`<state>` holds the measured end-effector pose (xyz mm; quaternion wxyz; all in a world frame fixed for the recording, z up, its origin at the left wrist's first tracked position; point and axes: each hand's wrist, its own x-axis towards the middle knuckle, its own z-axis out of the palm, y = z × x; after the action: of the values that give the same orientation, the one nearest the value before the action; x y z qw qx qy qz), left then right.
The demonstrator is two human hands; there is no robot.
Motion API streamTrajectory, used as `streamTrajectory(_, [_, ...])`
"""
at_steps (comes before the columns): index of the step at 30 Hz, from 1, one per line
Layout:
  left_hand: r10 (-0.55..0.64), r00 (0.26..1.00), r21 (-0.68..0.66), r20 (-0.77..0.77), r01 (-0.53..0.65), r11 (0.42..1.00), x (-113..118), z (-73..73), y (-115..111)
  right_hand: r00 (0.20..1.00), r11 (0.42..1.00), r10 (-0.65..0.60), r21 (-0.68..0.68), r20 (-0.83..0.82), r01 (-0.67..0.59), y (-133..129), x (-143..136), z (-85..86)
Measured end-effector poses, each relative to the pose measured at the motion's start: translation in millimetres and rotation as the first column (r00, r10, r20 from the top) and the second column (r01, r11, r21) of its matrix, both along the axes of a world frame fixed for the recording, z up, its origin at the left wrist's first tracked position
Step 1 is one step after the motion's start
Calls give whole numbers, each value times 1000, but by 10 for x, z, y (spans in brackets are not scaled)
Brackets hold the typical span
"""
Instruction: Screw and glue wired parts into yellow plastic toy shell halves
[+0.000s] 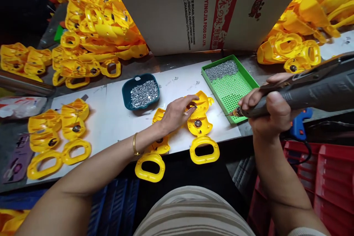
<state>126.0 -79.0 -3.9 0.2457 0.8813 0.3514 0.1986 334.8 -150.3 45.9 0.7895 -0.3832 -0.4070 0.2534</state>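
Head view: a yellow ring (205, 160) juts past the near edge of the white sheet (113, 118); just beyond, the yellow shell (201, 113) lies under the left hand (177, 113)'s fingertips. Whether they pinch anything, I cannot tell. The right hand (272, 108) is wrapped round a power screwdriver (312, 88), its tip seen against the green tray (235, 90). Farther back are a bowl (125, 94) of metal bits, a cardboard box (171, 25) and heaped yellow parts (94, 18).
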Motion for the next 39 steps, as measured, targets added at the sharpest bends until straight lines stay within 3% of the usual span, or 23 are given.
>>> streamTrajectory(7, [-48, 996, 133, -70, 57, 989, 22, -46, 32, 994, 993, -100, 69, 31, 98, 90, 203, -27])
streamTrajectory(13, [-38, 999, 94, 23, 36, 995, 31, -77, 49, 948, 953, -297, 98, 111, 287, 274, 404, -259])
streamTrajectory(20, [-23, 999, 116, -31, 26, 993, 32, -126, 66, 911, 917, -397, 87, 110, 389, 537, 501, -428])
streamTrajectory(26, [12, 997, 144, -72, -1, 990, 56, -118, 54, 909, 924, -382, 39, 166, 381, 680, 505, -448])
streamTrajectory(31, [21, 997, 119, -78, -12, 993, 55, -113, 62, 892, 914, -360, -89, 274, 396, 692, 529, -475])
streamTrajectory(39, [38, 996, 114, -84, -28, 993, 64, -81, 58, 880, 912, -387, -25, 275, 409, 748, 542, -569])
